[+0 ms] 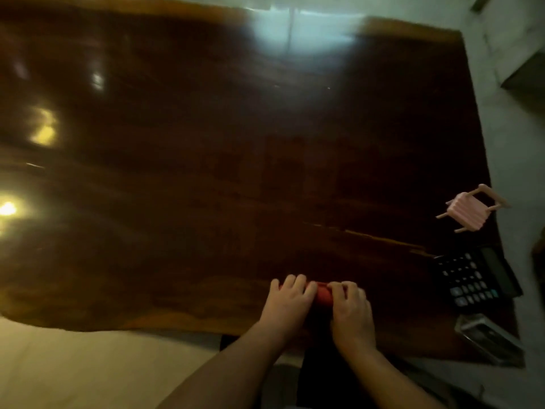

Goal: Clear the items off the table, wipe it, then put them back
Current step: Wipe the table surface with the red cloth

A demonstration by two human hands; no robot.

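A dark glossy wooden table (206, 143) fills most of the view. Near its front edge lies a red cloth-like object (322, 294), mostly covered by my hands. My left hand (287, 302) presses on its left end and my right hand (351, 308) grips its right end, fingers curled over it. At the table's right edge stand a small pink toy chair (472, 209), a black calculator (472, 280) and a clear rectangular box (488, 338).
Pale floor (516, 143) runs along the right of the table. A light surface (73, 367) lies below the table's front left edge. Bright light reflections (44, 125) shine on the left and far parts of the tabletop.
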